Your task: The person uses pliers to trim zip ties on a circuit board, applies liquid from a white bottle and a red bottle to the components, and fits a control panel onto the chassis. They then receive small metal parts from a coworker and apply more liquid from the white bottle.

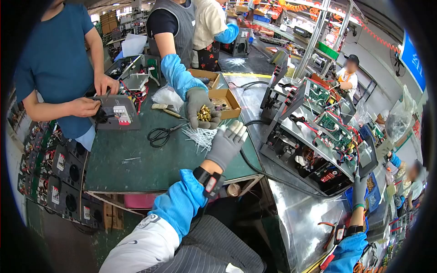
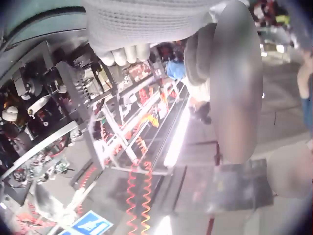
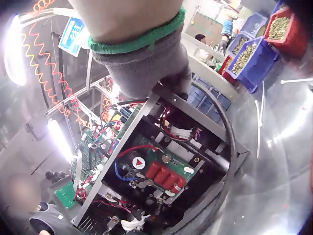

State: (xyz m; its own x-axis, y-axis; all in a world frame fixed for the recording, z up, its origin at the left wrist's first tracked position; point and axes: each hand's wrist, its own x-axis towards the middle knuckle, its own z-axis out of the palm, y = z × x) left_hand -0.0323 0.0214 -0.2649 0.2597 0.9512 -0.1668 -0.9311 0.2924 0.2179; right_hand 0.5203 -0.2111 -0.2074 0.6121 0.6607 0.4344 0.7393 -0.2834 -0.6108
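Observation:
My left hand (image 1: 226, 144), in a grey glove with whitish fingers, reaches over the green table with its fingers straight. Just beyond it, another person's gloved hand (image 1: 195, 102) cups a heap of small brass parts (image 1: 203, 113). White cable ties (image 1: 200, 139) lie loosely below that hand. The left wrist view shows my left glove (image 2: 142, 24) from close by. At right, my gloved right hand (image 1: 359, 191) is at the near corner of an open metal chassis (image 1: 314, 141) with circuit boards and wires. Its fingertips are largely hidden behind the corner (image 3: 161, 90); I cannot tell whether they grip it.
Black scissors (image 1: 159, 136), a brush (image 1: 168, 109) and cardboard boxes (image 1: 225, 102) are on the green table (image 1: 132, 168). A black cable (image 1: 273, 178) curves round the chassis. Blue bins (image 3: 252, 63) of small parts stand beyond my right hand. A person (image 1: 59, 68) works at left.

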